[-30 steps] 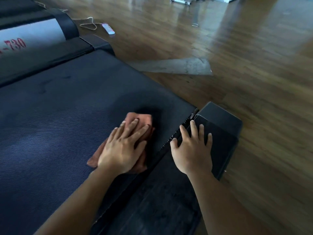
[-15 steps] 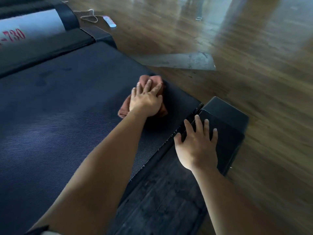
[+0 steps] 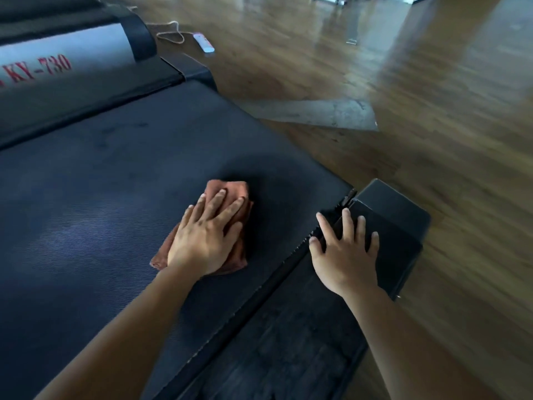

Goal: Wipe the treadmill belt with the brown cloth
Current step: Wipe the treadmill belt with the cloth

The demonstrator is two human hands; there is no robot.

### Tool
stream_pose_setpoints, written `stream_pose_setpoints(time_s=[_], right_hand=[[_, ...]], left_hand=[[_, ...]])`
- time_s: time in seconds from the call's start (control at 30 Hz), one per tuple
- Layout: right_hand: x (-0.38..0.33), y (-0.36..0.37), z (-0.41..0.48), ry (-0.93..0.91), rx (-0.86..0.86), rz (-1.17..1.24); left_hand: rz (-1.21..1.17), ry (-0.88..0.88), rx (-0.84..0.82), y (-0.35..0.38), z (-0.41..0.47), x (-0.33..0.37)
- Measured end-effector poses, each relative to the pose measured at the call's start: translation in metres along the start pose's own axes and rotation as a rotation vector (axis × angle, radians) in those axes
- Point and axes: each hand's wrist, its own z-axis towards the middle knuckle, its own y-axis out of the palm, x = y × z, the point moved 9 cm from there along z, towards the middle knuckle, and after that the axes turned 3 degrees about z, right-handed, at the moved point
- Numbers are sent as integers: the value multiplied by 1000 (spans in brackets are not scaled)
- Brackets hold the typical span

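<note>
On the treadmill belt [image 3: 101, 212], the left grip [image 3: 202, 243], laid flat, presses the brown cloth [image 3: 234, 187]; the right grip [image 3: 344, 258] rests spread, empty, on the end cap [image 3: 395, 206].

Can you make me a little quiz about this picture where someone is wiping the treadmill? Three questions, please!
1. True or false: the left hand lies flat on the brown cloth with its fingers straight.
2. Where is the right hand resting?
A) in the air, touching nothing
B) on the black end cap at the treadmill's corner
C) on the brown cloth
3. Fill in the blank: the cloth lies on the dark, ribbed treadmill ____.

Key
1. True.
2. B.
3. belt.
</note>
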Motion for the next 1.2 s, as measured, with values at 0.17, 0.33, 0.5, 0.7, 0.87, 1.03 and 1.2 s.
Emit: stream_pose_setpoints(time_s=[0.17,0.33,0.5,0.7,0.87,1.03,1.2], right_hand=[[-14,-13,17,26,66,88],[-67,-17,69,-138,159,71],[-87,-6,129,-139,102,78],[-88,1,136,-117,179,-1],[-89,0,138,-131,223,-8],[-89,-2,137,-132,220,12],[-89,-6,135,-117,204,41]], left_hand=[[22,-188,42,-17,21,-59],[24,-296,74,-31,55,-104],[16,-393,112,-42,101,-141],[29,-410,97,-51,189,-157],[33,-250,35,-37,254,-92],[16,23,-17,-14,241,3],[-16,168,-21,-14,177,-2]])
